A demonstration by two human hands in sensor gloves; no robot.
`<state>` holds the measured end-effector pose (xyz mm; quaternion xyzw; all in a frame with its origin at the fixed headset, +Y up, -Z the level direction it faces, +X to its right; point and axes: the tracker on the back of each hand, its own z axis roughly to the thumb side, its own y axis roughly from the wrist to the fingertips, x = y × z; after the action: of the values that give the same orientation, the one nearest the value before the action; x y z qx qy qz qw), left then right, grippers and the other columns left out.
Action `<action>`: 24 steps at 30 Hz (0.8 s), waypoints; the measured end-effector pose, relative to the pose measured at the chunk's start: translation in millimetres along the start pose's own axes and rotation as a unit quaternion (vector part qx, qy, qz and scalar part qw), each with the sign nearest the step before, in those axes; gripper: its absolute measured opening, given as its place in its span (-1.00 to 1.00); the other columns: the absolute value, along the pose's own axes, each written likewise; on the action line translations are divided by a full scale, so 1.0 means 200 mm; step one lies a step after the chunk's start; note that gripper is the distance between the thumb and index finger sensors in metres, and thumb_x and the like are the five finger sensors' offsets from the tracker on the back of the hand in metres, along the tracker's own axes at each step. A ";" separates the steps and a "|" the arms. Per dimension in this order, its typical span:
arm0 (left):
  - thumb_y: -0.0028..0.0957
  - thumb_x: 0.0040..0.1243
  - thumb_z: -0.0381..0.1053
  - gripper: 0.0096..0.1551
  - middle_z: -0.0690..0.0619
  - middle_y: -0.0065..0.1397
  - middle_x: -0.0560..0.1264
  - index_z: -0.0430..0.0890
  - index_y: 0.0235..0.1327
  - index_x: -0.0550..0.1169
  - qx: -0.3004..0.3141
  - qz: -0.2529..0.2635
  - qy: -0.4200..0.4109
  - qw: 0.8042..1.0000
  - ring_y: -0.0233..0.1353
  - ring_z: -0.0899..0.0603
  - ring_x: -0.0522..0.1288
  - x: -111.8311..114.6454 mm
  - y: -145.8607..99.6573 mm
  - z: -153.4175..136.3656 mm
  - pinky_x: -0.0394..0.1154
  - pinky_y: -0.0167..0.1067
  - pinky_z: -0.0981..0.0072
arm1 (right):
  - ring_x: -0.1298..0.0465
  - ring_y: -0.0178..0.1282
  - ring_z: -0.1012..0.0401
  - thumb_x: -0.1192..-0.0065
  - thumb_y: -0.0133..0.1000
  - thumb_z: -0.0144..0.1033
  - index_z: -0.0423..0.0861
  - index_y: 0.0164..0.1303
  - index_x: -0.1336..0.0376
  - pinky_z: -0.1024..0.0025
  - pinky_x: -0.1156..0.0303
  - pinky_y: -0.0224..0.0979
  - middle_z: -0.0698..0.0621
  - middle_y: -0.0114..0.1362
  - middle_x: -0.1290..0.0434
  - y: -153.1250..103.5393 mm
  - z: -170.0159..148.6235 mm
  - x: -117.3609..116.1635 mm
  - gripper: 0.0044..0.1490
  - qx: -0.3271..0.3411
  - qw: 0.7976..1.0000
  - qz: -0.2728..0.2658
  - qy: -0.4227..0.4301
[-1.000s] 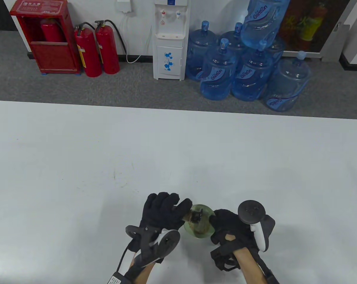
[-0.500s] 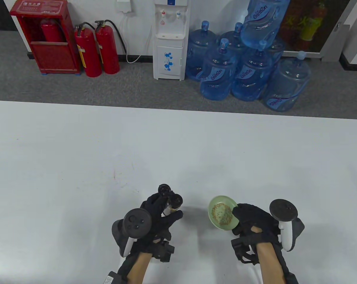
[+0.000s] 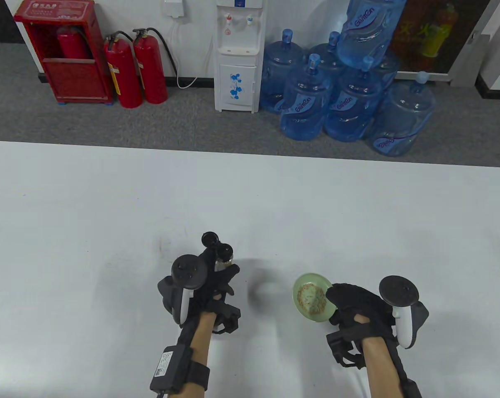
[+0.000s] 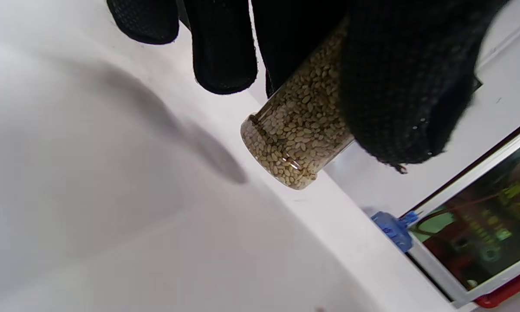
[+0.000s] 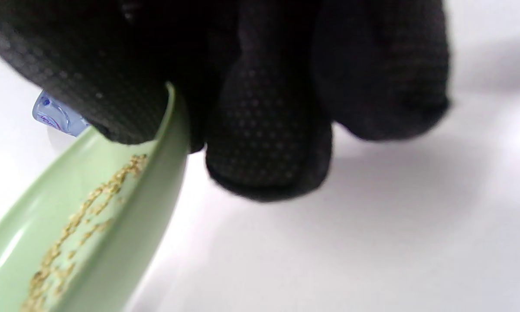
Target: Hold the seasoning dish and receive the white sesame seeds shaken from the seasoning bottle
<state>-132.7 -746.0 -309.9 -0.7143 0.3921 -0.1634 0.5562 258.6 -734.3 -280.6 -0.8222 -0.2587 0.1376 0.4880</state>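
My left hand (image 3: 217, 282) grips a clear seasoning bottle (image 3: 224, 258) full of sesame seeds, upright above the table, its black flip cap (image 3: 210, 239) open at the top. In the left wrist view the bottle's seed-filled base (image 4: 292, 143) sticks out below my gloved fingers (image 4: 398, 86). My right hand (image 3: 353, 306) holds a small pale green dish (image 3: 312, 296) by its right rim, above the table. A patch of sesame seeds (image 3: 312, 299) lies in the dish. In the right wrist view my thumb (image 5: 91, 73) presses on the dish rim (image 5: 173, 125), with seeds inside.
The white table (image 3: 250, 199) stretches far ahead of both hands. Beyond its far edge stand blue water jugs (image 3: 341, 91), a white dispenser (image 3: 238, 58) and red fire extinguishers (image 3: 136, 68) on the grey floor.
A second ago the left hand held the bottle tipped over the dish. Since then the left hand has drawn back left and forward with the bottle upright; the right hand moved the dish right.
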 end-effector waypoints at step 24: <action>-0.27 0.54 0.36 0.34 0.01 0.73 -0.04 0.03 0.66 0.05 -0.020 -0.112 -0.040 0.993 0.75 -0.35 -0.09 -0.02 -0.13 -0.14 -0.16 0.63 -0.31 | -0.77 -0.26 0.27 -0.58 -0.02 0.09 0.06 -0.02 -0.61 0.39 -0.71 -0.18 0.02 0.17 -0.63 0.00 -0.03 -0.01 -0.53 -0.007 1.000 -0.007 -0.007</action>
<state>-144.3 -759.4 -275.8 -0.7704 0.2903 -0.1886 0.5354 260.3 -739.0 -278.7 -0.8226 -0.2692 0.1380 0.4816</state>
